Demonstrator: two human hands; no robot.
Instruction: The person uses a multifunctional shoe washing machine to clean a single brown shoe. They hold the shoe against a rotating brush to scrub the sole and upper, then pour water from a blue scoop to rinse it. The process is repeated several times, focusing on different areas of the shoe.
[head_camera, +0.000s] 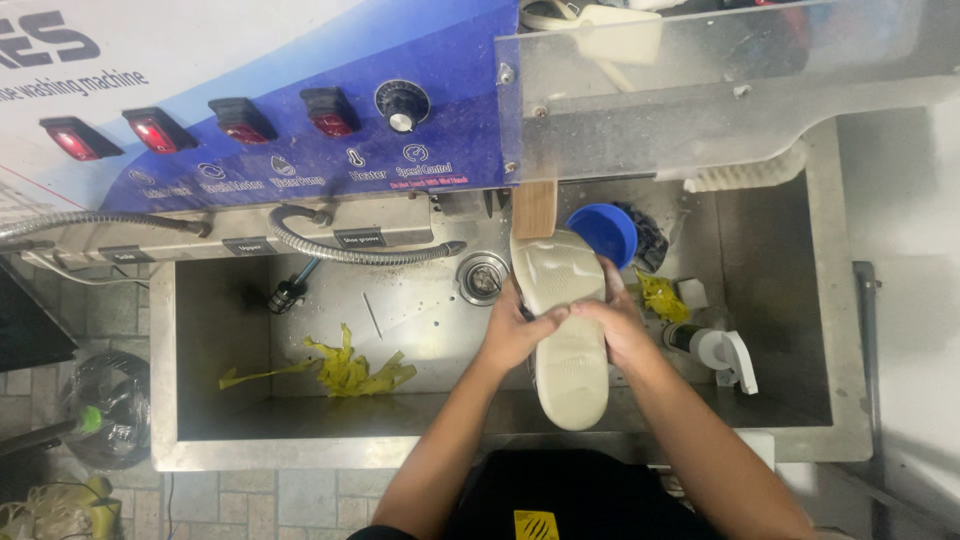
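both my hands on shoe (570, 340), left grip (515, 335) and right grip (620, 325) clamped on its sides | sole up over sink (420, 310) | sole looks wet, washing underway | yellow rag (350, 370) lies unused

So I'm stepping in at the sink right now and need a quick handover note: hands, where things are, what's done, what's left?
Left hand: gripping the beige shoe at mid-sole, sole up.
Right hand: gripping its other side.
The shoe is held over the steel sink, toe near the wooden block.
Yellow cloth lies in the basin; blue cup and spray bottle sit to the right.
Done: sole looks wet.
Left: cannot tell how clean it is.
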